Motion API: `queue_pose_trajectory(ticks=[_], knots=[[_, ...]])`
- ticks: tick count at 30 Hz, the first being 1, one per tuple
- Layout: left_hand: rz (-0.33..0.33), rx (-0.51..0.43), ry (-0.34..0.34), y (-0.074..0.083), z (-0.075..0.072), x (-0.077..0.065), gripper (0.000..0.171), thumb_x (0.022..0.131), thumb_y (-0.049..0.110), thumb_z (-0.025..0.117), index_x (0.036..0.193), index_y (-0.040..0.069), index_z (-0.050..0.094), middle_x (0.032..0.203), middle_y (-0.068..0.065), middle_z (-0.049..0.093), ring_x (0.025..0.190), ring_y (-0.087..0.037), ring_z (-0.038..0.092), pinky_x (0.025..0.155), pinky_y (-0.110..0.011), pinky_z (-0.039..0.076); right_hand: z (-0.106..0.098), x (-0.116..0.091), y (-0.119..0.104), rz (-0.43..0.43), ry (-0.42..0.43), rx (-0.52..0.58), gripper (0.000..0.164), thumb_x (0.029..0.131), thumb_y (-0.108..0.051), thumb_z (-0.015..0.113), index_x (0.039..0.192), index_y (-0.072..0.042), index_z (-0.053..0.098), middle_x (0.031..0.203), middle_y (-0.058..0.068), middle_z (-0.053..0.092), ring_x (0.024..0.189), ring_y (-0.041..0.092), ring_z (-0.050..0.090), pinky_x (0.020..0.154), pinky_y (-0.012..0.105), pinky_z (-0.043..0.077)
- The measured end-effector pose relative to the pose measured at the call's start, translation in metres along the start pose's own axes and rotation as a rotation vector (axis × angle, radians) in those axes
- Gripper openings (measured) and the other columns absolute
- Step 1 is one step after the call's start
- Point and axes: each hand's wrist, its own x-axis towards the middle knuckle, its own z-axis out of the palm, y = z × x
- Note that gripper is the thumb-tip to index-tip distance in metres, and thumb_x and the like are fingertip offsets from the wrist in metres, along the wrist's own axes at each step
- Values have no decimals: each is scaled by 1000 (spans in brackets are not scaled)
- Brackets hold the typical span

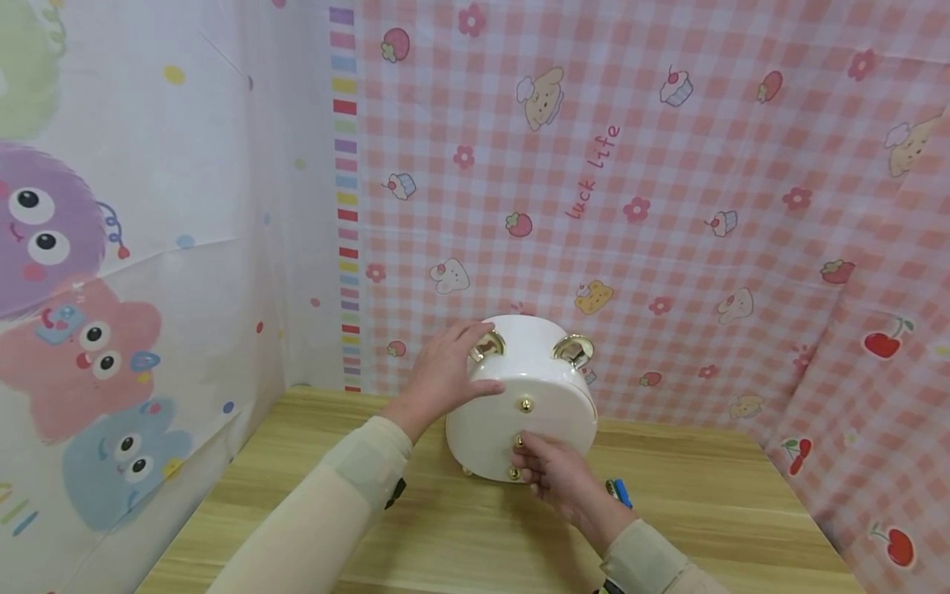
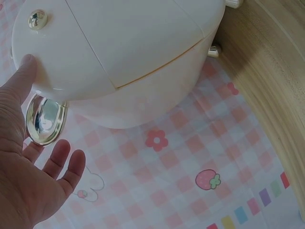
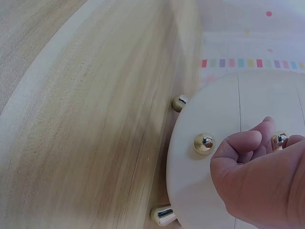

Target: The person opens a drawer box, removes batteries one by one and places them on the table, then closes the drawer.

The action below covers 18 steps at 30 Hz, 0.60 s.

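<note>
A white round box (image 1: 475, 433) with gold ears, gold knobs and gold feet stands upright on the table. Seams across its face mark off drawers. My left hand (image 1: 445, 371) is at its upper left: the thumb (image 2: 26, 71) touches the face, while the other fingers spread loosely behind the gold ear (image 2: 46, 119). With curled fingers, my right hand (image 1: 560, 478) holds the middle gold knob (image 3: 280, 139), which is partly hidden by them. The lower knob (image 3: 204, 143) sits just beside that hand, and the upper knob (image 1: 526, 404) is above it.
A small blue object (image 1: 622, 493) lies on the wooden table (image 1: 698, 503) to the right of my right hand. Pink checked cloth (image 1: 668, 165) hangs behind the box and on the right. A white cloth with cartoon figures (image 1: 178, 330) hangs on the left.
</note>
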Motion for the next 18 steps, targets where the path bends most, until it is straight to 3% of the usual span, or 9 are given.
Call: queue_pose_trajectory(ticks=[18], knots=[[7, 40, -19, 0, -2, 0, 97, 83, 54, 89, 163, 22, 44, 166, -6, 47, 153, -33, 46, 126, -57, 41, -1, -7, 0, 15, -24, 24, 33, 106, -40, 64, 105, -9, 76, 84, -10, 75, 73, 7, 56, 65, 22, 43]])
